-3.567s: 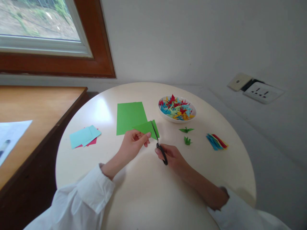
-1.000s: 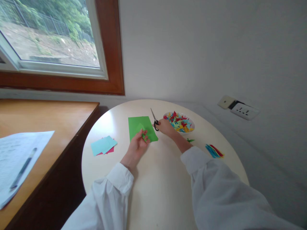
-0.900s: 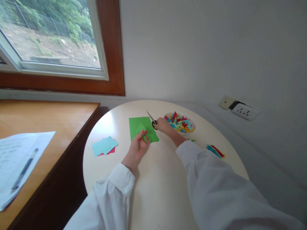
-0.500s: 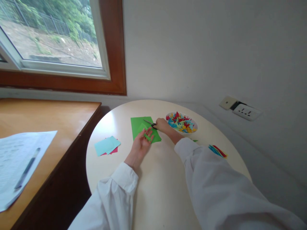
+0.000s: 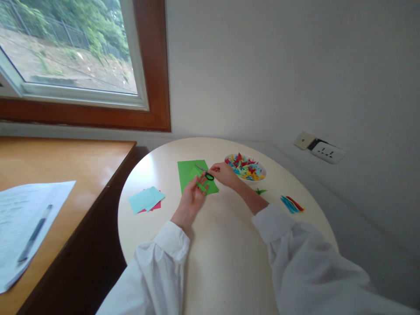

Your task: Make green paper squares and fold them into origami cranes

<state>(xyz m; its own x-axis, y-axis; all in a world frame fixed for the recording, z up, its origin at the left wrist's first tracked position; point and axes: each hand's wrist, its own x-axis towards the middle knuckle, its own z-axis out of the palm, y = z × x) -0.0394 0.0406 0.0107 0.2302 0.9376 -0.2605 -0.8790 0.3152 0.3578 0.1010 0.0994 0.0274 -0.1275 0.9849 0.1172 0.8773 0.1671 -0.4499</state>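
On the round cream table [image 5: 210,245] lies a green paper sheet [image 5: 188,171]. Black-handled scissors [image 5: 204,172] rest flat on it, blades pointing left. My right hand [image 5: 223,173] reaches in from the right, its curled fingertips at the scissors' handle. My left hand [image 5: 193,197] sits at the sheet's near edge and pinches a small folded green paper piece [image 5: 201,186] between thumb and fingers. Both arms wear white sleeves.
A white bowl [image 5: 245,166] of small coloured paper cranes stands right of the sheet. Nearby lie a green crane [image 5: 260,191], coloured strips [image 5: 292,204], and light blue and red papers [image 5: 146,200]. A wooden desk [image 5: 65,166] with a printed page and pen [image 5: 34,234] adjoins on the left.
My right hand stopped cutting, carried the scissors to the far side and laid them flat on the green sheet, then drew back slightly. My left hand kept the cut green piece.
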